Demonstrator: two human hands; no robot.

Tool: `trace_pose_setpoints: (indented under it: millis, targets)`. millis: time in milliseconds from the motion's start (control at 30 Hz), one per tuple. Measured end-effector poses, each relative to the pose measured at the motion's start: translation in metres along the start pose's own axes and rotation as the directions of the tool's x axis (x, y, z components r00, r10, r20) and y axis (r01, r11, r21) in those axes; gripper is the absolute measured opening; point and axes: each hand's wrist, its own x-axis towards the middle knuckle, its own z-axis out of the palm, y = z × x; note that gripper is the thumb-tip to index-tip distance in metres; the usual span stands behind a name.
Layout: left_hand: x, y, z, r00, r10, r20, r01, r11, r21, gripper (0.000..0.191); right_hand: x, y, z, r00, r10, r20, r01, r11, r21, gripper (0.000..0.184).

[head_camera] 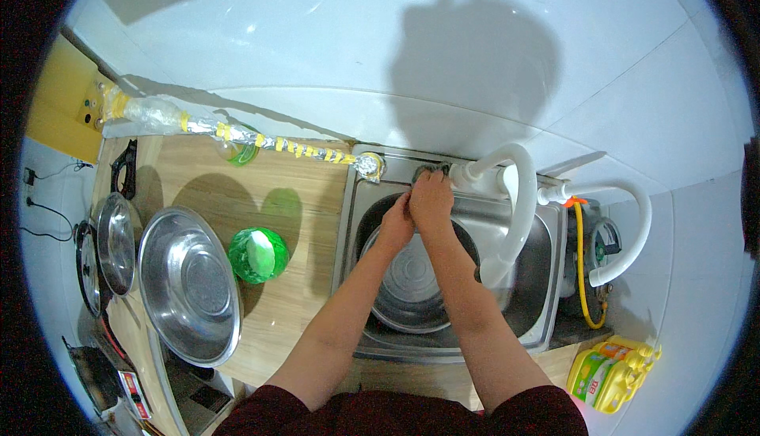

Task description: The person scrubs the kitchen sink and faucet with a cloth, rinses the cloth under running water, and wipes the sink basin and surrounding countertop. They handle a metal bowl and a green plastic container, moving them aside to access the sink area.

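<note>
My right hand [432, 198] is at the back ledge of the stainless steel sink [546, 246], its fingers curled over a dark, mesh-like scrubber [423, 170] that is mostly hidden. Close beside it, at the right hand's wrist, is my left hand [399, 222]; its fingers are partly covered, so its grip does not show. Beneath both forearms a round metal basin [409, 275] sits in the sink. A white curved faucet spout [519, 198] arches over the sink just right of my right forearm.
Left on the wooden counter [297, 329] stand a large steel bowl [190, 287], a green container [258, 255] and a glass lid [116, 243]. A foil-wrapped pipe [267, 142] runs along the wall. Right are a second white spout [641, 228], a yellow hose [580, 275] and yellow detergent jugs [605, 376].
</note>
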Motion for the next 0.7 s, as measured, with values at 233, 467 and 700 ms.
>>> trace_pose_setpoints:
  millis: [233,467,700]
  targets:
    - [-0.019,0.017,-0.015,0.944,-0.268,0.195,0.324,0.868,-0.376,0.044,0.004,0.004,-0.007,0.977,-0.171,-0.124,0.181,0.98,0.076,0.028]
    - [-0.024,0.005,-0.021,0.976,-0.217,-0.015,0.208,0.952,-0.226,0.044,-0.01,-0.016,0.017,0.917,-0.325,-0.23,0.334,0.943,0.002,0.035]
    - [-0.07,-0.008,-0.029,0.947,-0.311,-0.085,0.279,0.924,-0.263,0.042,-0.048,-0.029,0.034,0.87,-0.427,-0.248,0.465,0.876,0.124,0.034]
